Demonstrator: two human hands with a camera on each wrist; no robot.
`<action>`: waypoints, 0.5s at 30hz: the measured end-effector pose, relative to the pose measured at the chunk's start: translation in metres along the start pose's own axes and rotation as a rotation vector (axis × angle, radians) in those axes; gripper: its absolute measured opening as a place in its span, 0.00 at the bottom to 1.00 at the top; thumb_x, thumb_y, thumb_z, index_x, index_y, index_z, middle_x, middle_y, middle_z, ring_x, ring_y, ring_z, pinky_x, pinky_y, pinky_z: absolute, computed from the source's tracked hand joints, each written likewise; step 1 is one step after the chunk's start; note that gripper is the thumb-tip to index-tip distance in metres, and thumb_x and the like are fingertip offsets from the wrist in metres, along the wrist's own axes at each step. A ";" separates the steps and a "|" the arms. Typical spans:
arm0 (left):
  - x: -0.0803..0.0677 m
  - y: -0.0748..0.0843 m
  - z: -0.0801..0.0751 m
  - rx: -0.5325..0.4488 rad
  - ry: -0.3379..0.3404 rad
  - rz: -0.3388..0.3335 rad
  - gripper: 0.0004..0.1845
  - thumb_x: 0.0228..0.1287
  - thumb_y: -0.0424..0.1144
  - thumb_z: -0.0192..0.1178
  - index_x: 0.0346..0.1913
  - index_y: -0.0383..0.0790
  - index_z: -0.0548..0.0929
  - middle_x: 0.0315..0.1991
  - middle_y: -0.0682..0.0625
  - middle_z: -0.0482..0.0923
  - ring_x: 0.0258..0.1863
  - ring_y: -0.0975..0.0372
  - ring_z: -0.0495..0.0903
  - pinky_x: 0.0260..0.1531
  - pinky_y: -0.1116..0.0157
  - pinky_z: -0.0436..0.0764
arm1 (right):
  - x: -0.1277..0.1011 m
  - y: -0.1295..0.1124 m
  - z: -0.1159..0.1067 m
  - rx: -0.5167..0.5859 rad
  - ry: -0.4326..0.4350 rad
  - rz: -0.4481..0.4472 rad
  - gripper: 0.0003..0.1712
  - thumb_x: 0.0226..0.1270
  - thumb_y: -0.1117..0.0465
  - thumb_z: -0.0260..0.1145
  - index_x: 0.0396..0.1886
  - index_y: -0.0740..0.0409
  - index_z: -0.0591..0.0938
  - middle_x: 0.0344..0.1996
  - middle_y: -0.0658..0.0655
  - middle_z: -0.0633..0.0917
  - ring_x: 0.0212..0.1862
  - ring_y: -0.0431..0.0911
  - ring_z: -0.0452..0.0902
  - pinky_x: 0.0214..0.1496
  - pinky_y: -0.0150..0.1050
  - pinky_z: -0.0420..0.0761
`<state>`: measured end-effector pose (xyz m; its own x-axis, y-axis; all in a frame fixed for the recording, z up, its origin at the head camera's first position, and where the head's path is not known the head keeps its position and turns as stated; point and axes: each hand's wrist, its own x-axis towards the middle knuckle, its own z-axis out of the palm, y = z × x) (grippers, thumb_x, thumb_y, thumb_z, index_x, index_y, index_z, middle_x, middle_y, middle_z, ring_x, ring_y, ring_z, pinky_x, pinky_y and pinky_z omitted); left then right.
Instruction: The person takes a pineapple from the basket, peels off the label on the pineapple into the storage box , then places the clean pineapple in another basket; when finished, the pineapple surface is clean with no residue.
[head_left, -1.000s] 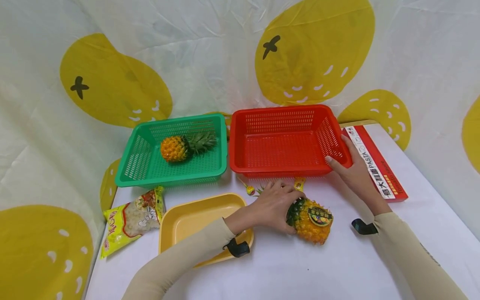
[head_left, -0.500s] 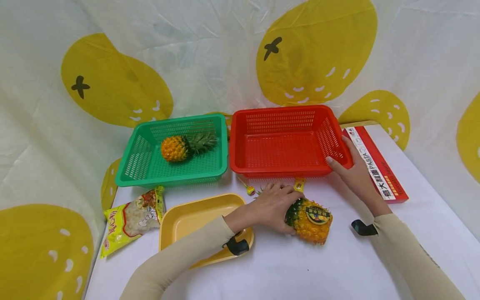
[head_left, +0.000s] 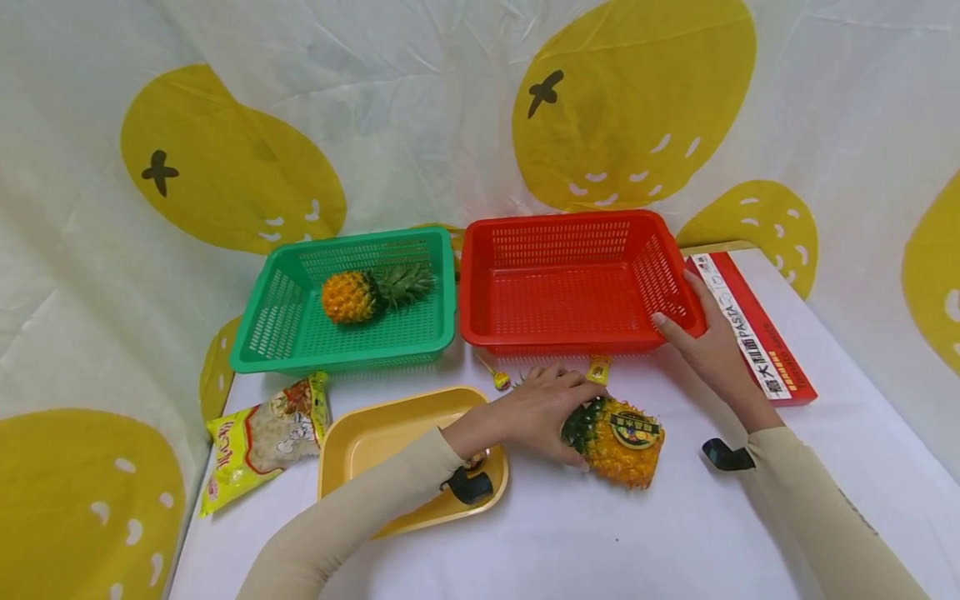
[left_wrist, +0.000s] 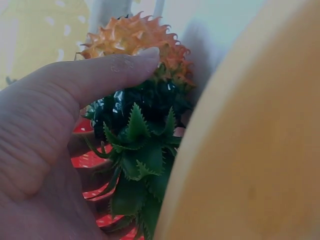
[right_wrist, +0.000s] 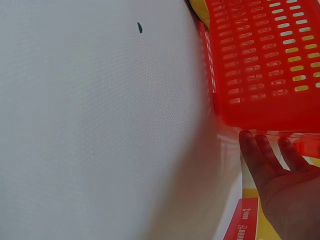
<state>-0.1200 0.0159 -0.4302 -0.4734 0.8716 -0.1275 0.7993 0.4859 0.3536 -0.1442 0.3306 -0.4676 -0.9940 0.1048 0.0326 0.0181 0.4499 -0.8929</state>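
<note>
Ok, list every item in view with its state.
Held pineapple: on its side, gripped by left hand
Other pineapple: on its side in green basket
Green basket: upright
Red basket: upright, empty, touched by right hand
Yellow tray: upright, partly hidden
Yellow bag: lying flat
Lollipop: lying down
Small yellow packet: lying flat
Pasta box: lying flat

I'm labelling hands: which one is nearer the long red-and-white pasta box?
Right. The right hand is beside the pasta box, at the right end of the red plastic basket; the left hand is farther off to the left, gripping a spiky orange pineapple.
</note>
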 end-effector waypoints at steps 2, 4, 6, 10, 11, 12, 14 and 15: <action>0.000 0.000 -0.001 -0.005 -0.002 0.001 0.51 0.53 0.65 0.78 0.78 0.54 0.70 0.70 0.54 0.72 0.67 0.58 0.66 0.67 0.58 0.65 | 0.000 0.000 0.000 0.004 0.003 0.001 0.52 0.75 0.43 0.68 0.88 0.31 0.47 0.77 0.63 0.64 0.70 0.63 0.62 0.43 0.20 0.76; -0.001 0.000 0.000 -0.001 -0.002 -0.001 0.51 0.53 0.66 0.78 0.78 0.53 0.69 0.70 0.53 0.72 0.67 0.58 0.65 0.67 0.57 0.65 | 0.000 -0.001 0.001 0.011 0.000 0.004 0.52 0.76 0.43 0.68 0.88 0.31 0.47 0.77 0.63 0.63 0.71 0.63 0.61 0.43 0.20 0.76; -0.002 -0.001 0.000 0.002 0.001 -0.003 0.52 0.53 0.67 0.77 0.78 0.53 0.69 0.70 0.53 0.72 0.68 0.57 0.65 0.67 0.57 0.65 | 0.000 -0.001 0.002 0.017 -0.005 0.006 0.52 0.75 0.43 0.68 0.88 0.31 0.47 0.78 0.63 0.63 0.71 0.63 0.61 0.44 0.20 0.77; -0.002 -0.001 0.002 0.006 0.009 -0.005 0.53 0.53 0.68 0.76 0.79 0.53 0.69 0.70 0.53 0.71 0.68 0.57 0.65 0.66 0.57 0.65 | -0.001 -0.002 0.001 0.026 -0.012 0.004 0.52 0.75 0.43 0.68 0.88 0.31 0.47 0.78 0.62 0.63 0.72 0.63 0.61 0.44 0.21 0.77; -0.002 -0.001 0.002 0.006 0.011 -0.006 0.53 0.53 0.69 0.76 0.79 0.53 0.69 0.70 0.54 0.71 0.68 0.58 0.65 0.66 0.57 0.65 | -0.001 -0.002 0.001 0.026 -0.013 0.003 0.52 0.75 0.43 0.68 0.88 0.32 0.47 0.78 0.62 0.63 0.72 0.63 0.61 0.44 0.21 0.77; -0.002 -0.002 0.002 0.005 0.011 -0.006 0.53 0.53 0.69 0.76 0.79 0.53 0.69 0.70 0.54 0.71 0.68 0.58 0.65 0.66 0.57 0.65 | -0.001 -0.002 0.000 0.024 -0.014 0.004 0.52 0.76 0.43 0.68 0.88 0.31 0.47 0.78 0.62 0.63 0.72 0.63 0.61 0.44 0.21 0.77; -0.002 -0.002 0.002 0.006 0.011 -0.005 0.53 0.53 0.69 0.76 0.79 0.52 0.68 0.71 0.54 0.71 0.68 0.57 0.65 0.67 0.56 0.65 | 0.001 0.000 0.000 0.025 -0.015 0.003 0.52 0.76 0.43 0.68 0.88 0.31 0.47 0.77 0.63 0.63 0.71 0.63 0.61 0.44 0.21 0.77; -0.002 -0.003 0.003 0.004 0.011 -0.006 0.54 0.53 0.69 0.76 0.80 0.52 0.68 0.71 0.53 0.71 0.69 0.57 0.65 0.67 0.56 0.65 | 0.001 0.000 0.001 0.024 -0.016 0.006 0.52 0.76 0.43 0.68 0.88 0.31 0.47 0.77 0.62 0.63 0.71 0.63 0.61 0.44 0.21 0.77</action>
<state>-0.1205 0.0132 -0.4333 -0.4819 0.8681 -0.1193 0.7982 0.4910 0.3489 -0.1456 0.3303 -0.4681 -0.9954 0.0935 0.0205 0.0216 0.4279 -0.9036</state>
